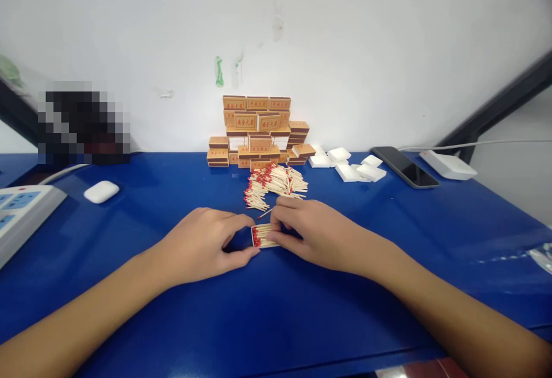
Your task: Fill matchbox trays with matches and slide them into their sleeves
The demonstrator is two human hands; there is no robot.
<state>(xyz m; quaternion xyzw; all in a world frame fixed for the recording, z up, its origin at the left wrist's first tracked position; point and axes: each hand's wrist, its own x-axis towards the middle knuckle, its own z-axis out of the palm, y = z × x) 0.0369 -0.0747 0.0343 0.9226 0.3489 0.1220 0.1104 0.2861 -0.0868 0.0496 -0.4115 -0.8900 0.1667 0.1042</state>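
A small white matchbox tray (253,237) lies on the blue table with red-headed matches (262,234) lined up inside, heads to the left. My left hand (211,243) holds the tray's left end between thumb and index finger. Over its right end, my right hand (308,231) has curled fingers, with the thumb pressed on the matches; its grip is partly hidden. One loose match (264,214) lies just behind the tray, its far end near my right fingers. Behind it spreads a heap of loose matches (278,181).
Matchboxes (259,130) are stacked against the wall. Several white trays (353,171) lie to their right, beside a dark phone (405,166) and a white box (448,165). On the left are a white earbud case (102,192) and a power strip (30,211).
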